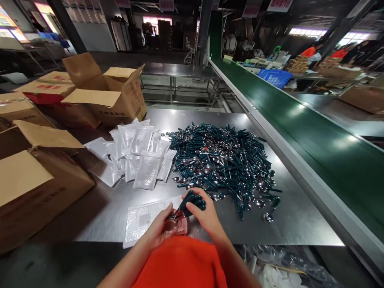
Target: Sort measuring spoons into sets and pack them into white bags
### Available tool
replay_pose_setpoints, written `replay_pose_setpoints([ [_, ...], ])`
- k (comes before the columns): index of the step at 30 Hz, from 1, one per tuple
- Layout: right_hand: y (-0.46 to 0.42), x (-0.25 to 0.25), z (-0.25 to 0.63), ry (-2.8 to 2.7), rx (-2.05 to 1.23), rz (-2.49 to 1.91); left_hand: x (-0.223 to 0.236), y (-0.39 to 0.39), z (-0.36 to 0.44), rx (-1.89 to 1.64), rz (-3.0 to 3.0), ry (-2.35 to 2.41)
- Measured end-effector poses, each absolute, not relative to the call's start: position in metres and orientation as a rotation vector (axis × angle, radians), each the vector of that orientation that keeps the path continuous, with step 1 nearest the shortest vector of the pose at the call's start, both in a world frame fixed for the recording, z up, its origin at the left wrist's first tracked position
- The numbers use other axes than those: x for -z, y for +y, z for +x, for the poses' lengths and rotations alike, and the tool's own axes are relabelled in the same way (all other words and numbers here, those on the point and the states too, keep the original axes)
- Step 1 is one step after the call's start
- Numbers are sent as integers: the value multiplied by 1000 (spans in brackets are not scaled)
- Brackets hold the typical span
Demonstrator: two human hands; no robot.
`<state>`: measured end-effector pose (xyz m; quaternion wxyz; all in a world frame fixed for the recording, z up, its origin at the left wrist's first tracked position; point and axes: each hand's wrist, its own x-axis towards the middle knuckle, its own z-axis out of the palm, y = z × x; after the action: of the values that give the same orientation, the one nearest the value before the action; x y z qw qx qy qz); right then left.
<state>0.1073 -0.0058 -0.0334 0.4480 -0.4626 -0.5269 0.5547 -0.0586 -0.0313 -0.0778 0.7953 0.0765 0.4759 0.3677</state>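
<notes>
As I look in from afar, left to right come at least four boxes (60, 200), a pouch pile (141, 144) overlapping past counting, one flat pouch (135, 228), my left hand (160, 227) closed round one spoon bundle's (189, 198) bowls, its axis slanting up-right to handles gripped by my right hand (207, 213), nearer the uncountable spoon heap (222, 158).

A factory workshop is indicated by the green conveyor belt (300, 124), the metal tabletop (294, 230) heaped with cutlery (222, 156) and the cardboard boxes (133, 98).
</notes>
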Motion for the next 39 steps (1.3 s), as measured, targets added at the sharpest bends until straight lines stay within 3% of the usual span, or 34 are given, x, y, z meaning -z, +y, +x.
replay_pose_setpoints([
  [5,19,68,121,-1237,-1297,-1275,93,-35,-69,-820,346,1060],
  [10,60,125,166,-1144,-1006,-1863,107,-34,-90,-954,100,979],
  [19,46,197,160,-1509,-740,-2424,123,-43,-112,-952,-172,953],
  [32,34,200,153,-1558,-558,-2334,109,-45,-109,-932,-76,993],
  [39,51,166,177,-1647,-859,-2412,107,-45,-110,-967,64,1069],
])
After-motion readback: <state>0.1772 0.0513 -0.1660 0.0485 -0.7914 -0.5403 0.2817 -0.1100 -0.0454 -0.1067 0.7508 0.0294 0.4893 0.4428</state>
